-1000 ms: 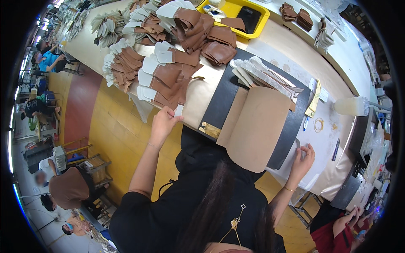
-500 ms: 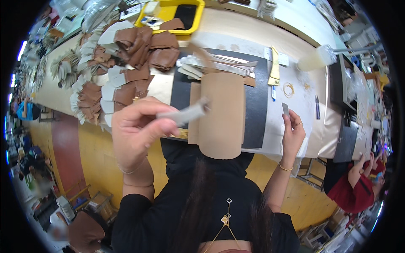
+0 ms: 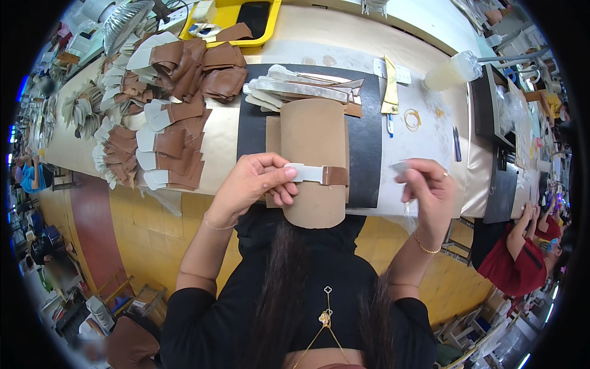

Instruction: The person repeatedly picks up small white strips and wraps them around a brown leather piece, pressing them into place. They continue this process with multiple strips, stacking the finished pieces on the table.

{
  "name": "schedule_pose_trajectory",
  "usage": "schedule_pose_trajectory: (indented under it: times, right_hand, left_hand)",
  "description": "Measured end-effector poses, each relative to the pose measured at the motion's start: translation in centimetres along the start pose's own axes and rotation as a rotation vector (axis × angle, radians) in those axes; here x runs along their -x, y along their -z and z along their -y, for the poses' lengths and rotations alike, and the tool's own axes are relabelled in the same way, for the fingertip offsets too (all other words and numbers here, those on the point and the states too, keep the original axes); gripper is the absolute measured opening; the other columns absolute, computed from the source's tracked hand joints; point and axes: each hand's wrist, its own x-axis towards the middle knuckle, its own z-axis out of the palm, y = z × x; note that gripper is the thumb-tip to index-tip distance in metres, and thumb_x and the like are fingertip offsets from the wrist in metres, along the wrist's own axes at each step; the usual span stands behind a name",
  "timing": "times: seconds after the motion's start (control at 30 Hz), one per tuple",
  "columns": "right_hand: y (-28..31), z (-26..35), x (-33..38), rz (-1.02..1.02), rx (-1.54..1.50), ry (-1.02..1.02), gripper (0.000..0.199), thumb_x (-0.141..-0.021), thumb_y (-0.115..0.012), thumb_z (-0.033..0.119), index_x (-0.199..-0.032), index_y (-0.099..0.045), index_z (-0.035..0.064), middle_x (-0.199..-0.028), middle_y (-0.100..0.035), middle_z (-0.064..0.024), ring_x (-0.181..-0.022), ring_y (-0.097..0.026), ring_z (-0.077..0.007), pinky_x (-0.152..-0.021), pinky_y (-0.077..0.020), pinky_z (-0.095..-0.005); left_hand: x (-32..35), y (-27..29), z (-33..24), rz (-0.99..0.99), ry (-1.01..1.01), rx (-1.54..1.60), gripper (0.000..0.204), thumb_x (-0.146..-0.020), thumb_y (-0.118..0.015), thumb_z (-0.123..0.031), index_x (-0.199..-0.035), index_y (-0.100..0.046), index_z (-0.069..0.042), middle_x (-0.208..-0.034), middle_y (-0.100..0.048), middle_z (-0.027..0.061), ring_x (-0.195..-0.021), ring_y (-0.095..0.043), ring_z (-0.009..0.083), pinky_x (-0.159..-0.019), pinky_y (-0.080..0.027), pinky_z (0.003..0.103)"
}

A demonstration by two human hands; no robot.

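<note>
My left hand (image 3: 258, 184) pinches the white end of a white-and-brown leather strip (image 3: 334, 176). That strip lies across a tan, rounded form (image 3: 313, 132), its brown end curving over the form's right side. Off to the right, my right hand (image 3: 428, 190) is raised and slightly blurred, with a small flat grey piece (image 3: 401, 166) between thumb and fingers; whether it is a blade or a scraper I cannot tell. Under the form is a black mat (image 3: 365, 135). Behind the form lies a bundle of pale strips (image 3: 301, 86).
Stacked brown and white leather pieces (image 3: 175, 144) cover the table's left side. A yellow tray (image 3: 270, 27) stands at the back. To the right are a yellow-handled tool (image 3: 389, 86), a rubber-band-like loop (image 3: 412, 120), a cloudy bottle (image 3: 452, 71) and a dark pen-like tool (image 3: 456, 144).
My left hand has brought the strip down and right, from the air onto the rounded form. My right hand has turned and tilted the grey piece toward the form.
</note>
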Motion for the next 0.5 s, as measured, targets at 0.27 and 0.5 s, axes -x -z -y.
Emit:
schedule_pose_trajectory:
  times: [0.27, 0.5]
  right_hand:
    - [-7.3, 3.1, -3.6, 0.517, 0.293, -0.15, 0.014, -0.084, -0.071, 0.011, -0.086, -0.065, -0.0013, -0.065, -0.065, -0.0036, -0.051, -0.055, -0.0035, -0.043, -0.0419, -0.0174]
    - [-10.0, 2.6, -4.6, 0.553, 0.557, 0.04, 0.022, -0.084, -0.07, 0.019, -0.076, -0.066, -0.0009, -0.051, -0.06, -0.0042, -0.041, -0.056, -0.0075, -0.041, -0.041, -0.0206]
  left_hand:
    - [0.4, 0.4, 0.6, 0.048, 0.012, 0.072, 0.036, -0.097, -0.054, -0.033, -0.097, -0.061, 0.002, -0.079, -0.068, 0.0136, -0.066, -0.068, 0.0167, -0.058, -0.054, 0.023]
    - [0.2, 0.7, 1.0, 0.068, -0.014, 0.125, 0.049, -0.101, -0.043, -0.04, -0.101, -0.058, 0.007, -0.081, -0.068, 0.0209, -0.07, -0.07, 0.0234, -0.061, -0.058, 0.026]
